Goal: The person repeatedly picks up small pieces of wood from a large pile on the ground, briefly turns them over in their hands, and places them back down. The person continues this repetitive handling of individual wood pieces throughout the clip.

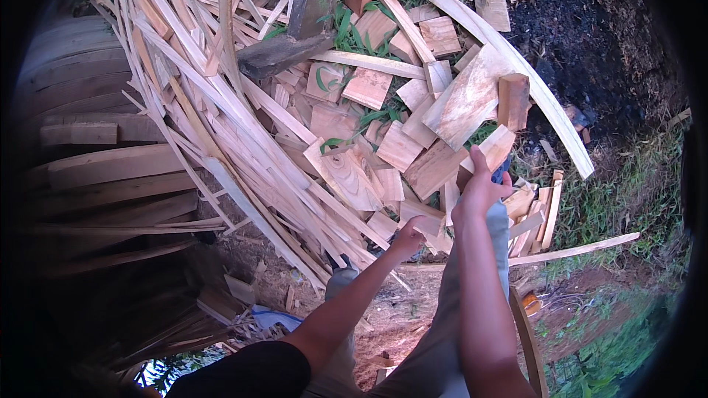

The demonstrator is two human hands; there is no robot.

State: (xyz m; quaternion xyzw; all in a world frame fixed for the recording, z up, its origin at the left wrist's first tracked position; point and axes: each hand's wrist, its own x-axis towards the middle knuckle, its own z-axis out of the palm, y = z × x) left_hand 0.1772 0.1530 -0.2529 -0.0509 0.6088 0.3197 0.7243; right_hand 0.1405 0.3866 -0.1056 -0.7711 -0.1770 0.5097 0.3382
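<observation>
My right hand (481, 190) reaches out over my right leg. Its thumb and fingers are closed round the near end of a short pale wood block (495, 146). My left hand (408, 239) hangs lower and to the left, above the near edge of the offcuts. Its fingers are slightly apart and I see nothing in them. Beyond both hands lies a loose heap of cut wood blocks (398, 146), some flat and some tilted on each other. A larger flat wood slab (467, 99) and a thick brown-sided block (513, 102) lie just past the held block.
Long thin wood strips (243, 118) are piled at the left. Stacked thick boards (110, 166) stand farther left. A dark weathered timber (313, 7) rises at the far side. A long curved strip (527, 74) borders blackened ground (590, 37). Grass (612, 191) grows at the right.
</observation>
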